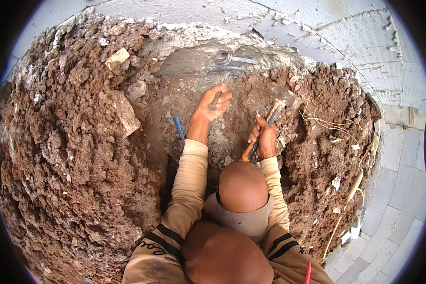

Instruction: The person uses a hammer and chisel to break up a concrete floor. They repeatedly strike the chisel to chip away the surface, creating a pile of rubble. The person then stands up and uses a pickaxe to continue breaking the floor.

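The right hand point(265, 136) clamps round the slim orange-and-black handle of a hammer point(273, 112), its dull head against crumbly brown soil point(312, 189). The left hand point(213, 104) curls above gritty rubble point(218, 137), near rough broken concrete point(184, 61); whether it grips anything, I cannot tell

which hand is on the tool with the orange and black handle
The right hand, closed around that handle; the left hand is apart from it.
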The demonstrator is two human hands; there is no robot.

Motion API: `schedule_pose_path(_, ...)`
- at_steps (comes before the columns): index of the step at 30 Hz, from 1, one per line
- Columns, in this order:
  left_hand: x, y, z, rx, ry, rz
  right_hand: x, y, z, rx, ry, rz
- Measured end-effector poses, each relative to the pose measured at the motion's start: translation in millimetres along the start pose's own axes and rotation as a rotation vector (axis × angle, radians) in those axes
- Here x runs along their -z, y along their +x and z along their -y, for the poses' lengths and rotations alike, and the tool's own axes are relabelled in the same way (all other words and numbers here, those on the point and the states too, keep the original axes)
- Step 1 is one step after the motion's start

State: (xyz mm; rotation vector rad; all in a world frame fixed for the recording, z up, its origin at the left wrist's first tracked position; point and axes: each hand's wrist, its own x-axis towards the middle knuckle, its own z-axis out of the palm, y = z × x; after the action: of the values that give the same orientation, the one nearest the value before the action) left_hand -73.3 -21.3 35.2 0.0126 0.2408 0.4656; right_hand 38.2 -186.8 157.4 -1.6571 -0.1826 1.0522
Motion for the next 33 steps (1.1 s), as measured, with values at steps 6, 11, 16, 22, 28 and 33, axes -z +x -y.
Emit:
schedule_pose_path(6, -20.0, 10.9, 32.5, -0.130, 0.230, -0.275, -7.4, 0.6, 9.2, 0.009, -0.012, -0.015)
schedule_pose_path(11, -33.2, 58.3, 33.1, -0.182, 0.118, -0.418, -11.4, -6.6, 6.5, 0.107, 0.022, 0.055)
schedule_pose_path(16, -60.5, 86.0, 27.7, -0.227, 0.066, -0.487, -19.6, -19.2, 12.1, 0.478, 0.056, 0.123)
schedule_pose_path(22, -68.5, 102.2, 31.4, -0.269, 0.010, -0.509, -5.9, 23.0, -34.8, 0.200, -0.356, -0.011)
schedule_pose_path(28, -45.1, 91.6, 27.0, -0.225, 0.011, -0.464, -38.4, -15.7, 14.8, 0.510, 0.023, 0.200)
schedule_pose_path(33, -50.0, 95.7, 17.1, -0.227, -0.027, -0.449, -19.4, 14.9, -3.9, 0.171, -0.186, -0.021)
